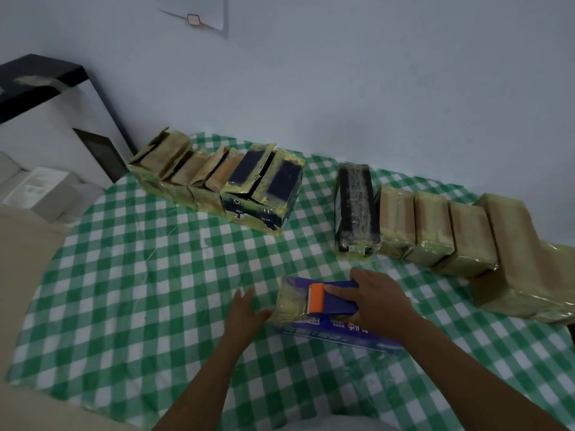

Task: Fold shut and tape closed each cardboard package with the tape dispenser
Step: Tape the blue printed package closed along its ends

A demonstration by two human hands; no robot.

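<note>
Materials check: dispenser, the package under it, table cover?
Tape dispenser: looks like moulded plastic, matte blue body, orange cutter guard. Package: printed blue cardboard, end wrapped in glossy yellowish tape. Table cover: likely vinyl or a clear film over green check; faint sheen and creases.

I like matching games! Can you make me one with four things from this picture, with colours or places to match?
Things:
1. tape dispenser
2. tablecloth
3. left hand
4. open boxes

Matches:
A. green and white checks
B. blue with an orange part, under the right hand
C. in a row at the far left of the table
D. flat against the left end of the blue package

Pairs: 1-B, 2-A, 3-D, 4-C
</note>
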